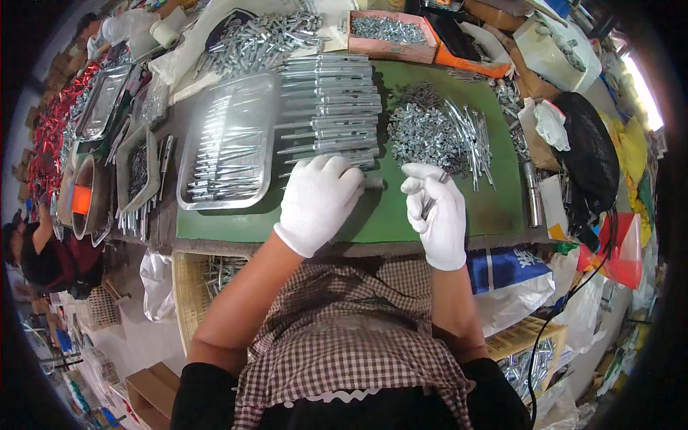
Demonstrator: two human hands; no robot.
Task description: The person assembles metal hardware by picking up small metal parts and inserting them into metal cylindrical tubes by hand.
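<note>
Left hand (319, 198) in a white glove is wrapped around a metal tube (371, 183) on the green mat (494, 208); right hand (436, 211) pinches what looks like a thin pin (428, 207), beside the pile of small metal parts (423, 132).

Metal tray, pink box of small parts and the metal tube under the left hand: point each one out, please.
Metal tray (252, 97): head view, bare upper part of its floor.
Pink box (390, 49): head view, front wall.
Metal tube (373, 183): head view, end sticking out from the left hand (319, 197).

Most of the metal rod (373, 183) under the left hand (319, 201).
</note>
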